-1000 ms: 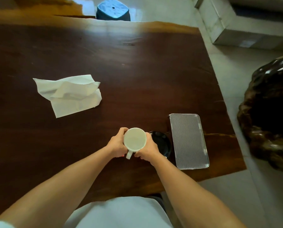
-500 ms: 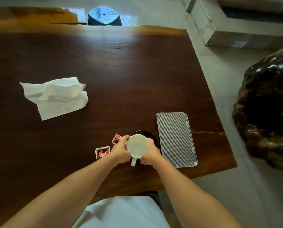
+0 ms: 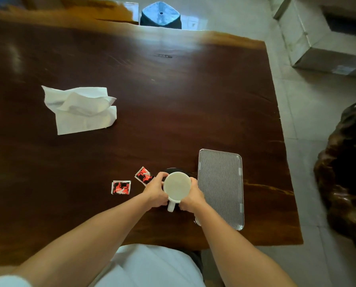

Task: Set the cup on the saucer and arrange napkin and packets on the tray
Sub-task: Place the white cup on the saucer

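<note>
**Both hands on the cup, saucer peeking out behind**

Start far out at ten o'clock from your hands: the white napkin (image 3: 81, 108) lies crumpled and half-folded on the dark wooden table (image 3: 173, 90), well apart from everything else. Coming right, one red-and-black packet (image 3: 121, 187) lies flat at nine o'clock from your left hand, and a second packet (image 3: 144, 176) sits tilted at about eleven o'clock, its near corner tucked just under your knuckles.

Now the action: your left hand (image 3: 155, 193) curls around the left wall of the white cup (image 3: 177, 186), fingers wrapped and touching it, while your right hand (image 3: 192, 198) clasps the right wall the same way. The cup sits upright between your palms, mouth facing you, its handle pointing to six o'clock between your thumbs. At twelve o'clock from the cup a sliver of the dark saucer (image 3: 173, 169) shows; I cannot tell whether the cup is touching it.

At three o'clock, just beside your right hand, the ribbed tray (image 3: 220, 183) lies lengthwise.
</note>
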